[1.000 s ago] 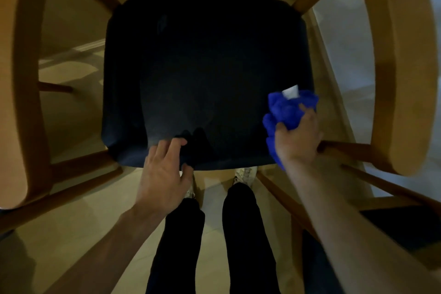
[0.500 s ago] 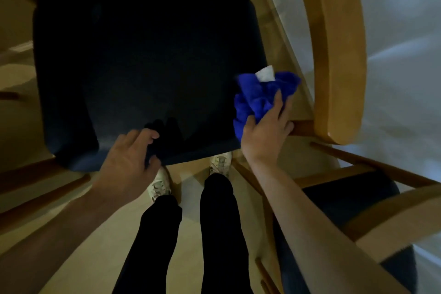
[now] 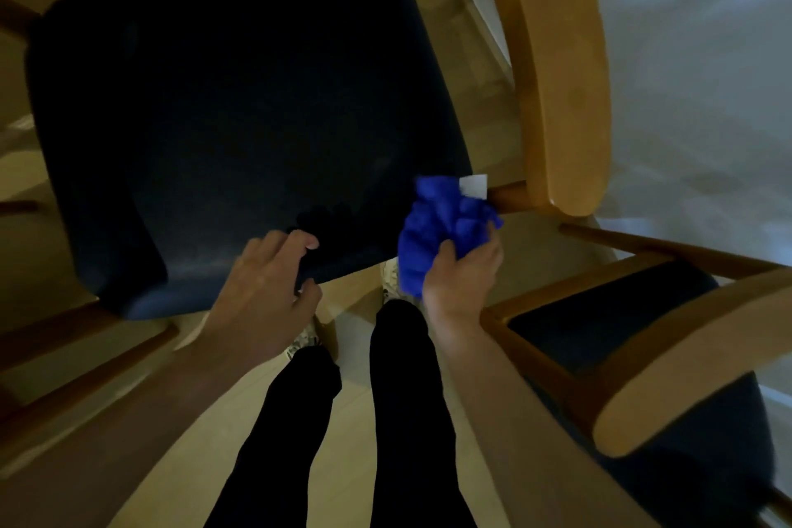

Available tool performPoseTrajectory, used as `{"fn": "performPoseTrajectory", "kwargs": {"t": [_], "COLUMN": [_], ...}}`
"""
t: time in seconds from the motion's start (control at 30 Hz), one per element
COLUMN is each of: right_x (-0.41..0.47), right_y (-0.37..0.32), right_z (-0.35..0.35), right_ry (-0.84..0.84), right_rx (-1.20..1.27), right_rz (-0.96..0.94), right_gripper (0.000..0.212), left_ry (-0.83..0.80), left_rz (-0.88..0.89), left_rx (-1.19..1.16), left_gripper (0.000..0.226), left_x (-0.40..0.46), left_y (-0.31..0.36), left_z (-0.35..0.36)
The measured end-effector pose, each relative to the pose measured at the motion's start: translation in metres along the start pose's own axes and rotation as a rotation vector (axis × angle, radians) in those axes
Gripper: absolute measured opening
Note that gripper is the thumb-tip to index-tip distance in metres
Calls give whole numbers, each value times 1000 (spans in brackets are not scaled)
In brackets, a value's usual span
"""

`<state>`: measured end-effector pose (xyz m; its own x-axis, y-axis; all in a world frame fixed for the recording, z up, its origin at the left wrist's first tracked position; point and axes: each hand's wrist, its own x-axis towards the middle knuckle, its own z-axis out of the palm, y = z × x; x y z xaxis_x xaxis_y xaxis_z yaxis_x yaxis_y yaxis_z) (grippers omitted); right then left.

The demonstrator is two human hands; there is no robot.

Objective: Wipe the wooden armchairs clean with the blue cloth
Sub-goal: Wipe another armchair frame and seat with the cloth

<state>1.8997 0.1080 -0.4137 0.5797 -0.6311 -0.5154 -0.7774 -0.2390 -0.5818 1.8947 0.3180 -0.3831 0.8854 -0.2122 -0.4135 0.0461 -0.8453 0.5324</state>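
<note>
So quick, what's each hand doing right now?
Left hand: grips the front edge of the dark padded chair seat.
Right hand: holds the bunched blue cloth.

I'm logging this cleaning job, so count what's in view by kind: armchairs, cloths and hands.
Armchairs: 2, one in front, another at lower right.
Blue cloths: 1, in the right hand.
Hands: 2, left hand, right hand.
Total: 5

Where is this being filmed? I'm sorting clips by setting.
Probably an indoor seating or waiting area: two matching wooden armchairs with dark blue padded seats stand side by side on a smooth pale floor.
</note>
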Motion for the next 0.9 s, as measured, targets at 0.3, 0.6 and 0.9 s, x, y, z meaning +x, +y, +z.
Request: {"fn": "performPoseTrajectory", "kwargs": {"t": [0.3,0.6,0.9], "right_x": [-49,-143,-33], "right_y": [21,13,-48], "right_z": [26,82,23], "right_ry": [-389,-1010,-137], "right_rx": [-182,-441,-124], "right_rz": [-151,-287,-373], "right_gripper": [66,62,73], "left_ry": [-5,24,130], "left_rz": [-24,-245,-138], "left_rx": [-19,83,-4], "left_gripper": [42,42,30], "left_x": [-11,-4,25], "left_y": [7,-25,-15], "left_z": [6,-33,-38]}}
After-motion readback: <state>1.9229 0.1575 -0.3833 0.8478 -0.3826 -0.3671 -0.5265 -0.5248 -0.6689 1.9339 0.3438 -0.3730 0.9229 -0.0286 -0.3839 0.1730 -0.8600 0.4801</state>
